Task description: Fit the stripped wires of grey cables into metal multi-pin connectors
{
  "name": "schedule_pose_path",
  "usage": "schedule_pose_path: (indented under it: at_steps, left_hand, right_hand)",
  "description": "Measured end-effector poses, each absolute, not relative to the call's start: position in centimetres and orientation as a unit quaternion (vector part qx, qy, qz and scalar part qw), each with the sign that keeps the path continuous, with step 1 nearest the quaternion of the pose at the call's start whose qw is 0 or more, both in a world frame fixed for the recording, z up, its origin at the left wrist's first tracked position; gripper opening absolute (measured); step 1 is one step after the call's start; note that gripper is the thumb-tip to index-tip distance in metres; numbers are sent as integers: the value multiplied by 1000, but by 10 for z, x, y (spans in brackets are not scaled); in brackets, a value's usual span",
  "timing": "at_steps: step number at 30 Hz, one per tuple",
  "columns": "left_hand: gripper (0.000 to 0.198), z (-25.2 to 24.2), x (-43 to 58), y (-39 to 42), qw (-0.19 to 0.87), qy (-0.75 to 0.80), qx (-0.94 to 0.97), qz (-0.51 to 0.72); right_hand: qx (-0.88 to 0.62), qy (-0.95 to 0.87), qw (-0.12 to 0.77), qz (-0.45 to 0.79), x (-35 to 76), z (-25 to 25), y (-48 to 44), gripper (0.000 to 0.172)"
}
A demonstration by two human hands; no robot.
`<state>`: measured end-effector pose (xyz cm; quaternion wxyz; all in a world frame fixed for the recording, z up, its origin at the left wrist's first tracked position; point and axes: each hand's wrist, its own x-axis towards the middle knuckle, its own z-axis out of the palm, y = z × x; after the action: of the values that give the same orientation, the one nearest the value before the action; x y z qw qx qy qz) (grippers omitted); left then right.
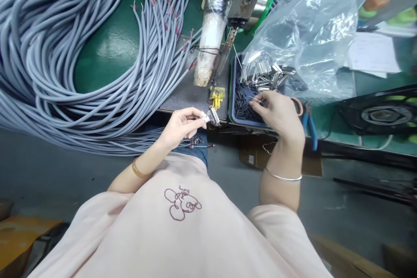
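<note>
My left hand [184,125] is closed in a pinch behind a multi-pin connector [214,116], where small coloured wires meet its back. White covering shows on the fingertips. My right hand [276,110] hovers over the front of a dark blue bin [232,95], its thumb and forefinger pinched on thin solder wire [256,98]. Inside the bin, loose metal connectors [263,74] lie at the back and small black pieces [243,106] at the front. A soldering iron [221,63] points down beside a white-wrapped tube [208,47], above a yellow clip-like holder [216,97].
A thick bundle of grey cables [48,52] with stripped ends covers the left side. A solder spool [260,11] stands behind the bin. Clear plastic bag [312,30] drapes over the bin's rear. Blue-handled pliers [311,126] and a black fan [381,115] are at right.
</note>
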<state>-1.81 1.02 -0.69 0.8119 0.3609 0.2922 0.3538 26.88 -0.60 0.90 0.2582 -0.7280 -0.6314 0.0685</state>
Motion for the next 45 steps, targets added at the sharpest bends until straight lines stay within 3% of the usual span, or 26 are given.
schedule_pose_path:
  at_steps: [3,7,9,14,27,34,45]
  left_hand:
    - [39,-7,-16,10,809,301,346,367]
    - [37,-3,-11,7,784,318,362,390]
    - [34,-1,-9,5,764,329,386,398]
    - [22,0,-5,3,716,348,447,408]
    - [3,-5,-5,1,664,320,530,419]
    - [6,-7,-9,3,646,327,552,414]
    - [18,-5,-15,4,710,330,514,350]
  right_hand:
    - [-762,-571,299,69,256,22,-15,14]
    - [-711,-506,487,26,223,38,-34,18]
    - [-671,-508,537,63,201,39,-45,16]
    - [-649,-520,510,219,160,27,-55,18]
    - [-622,-526,486,318,158,26,-47,26]
    - [-631,-542,451,324,159,28,-47,24]
    - [-614,-550,447,348,155,29,-47,21]
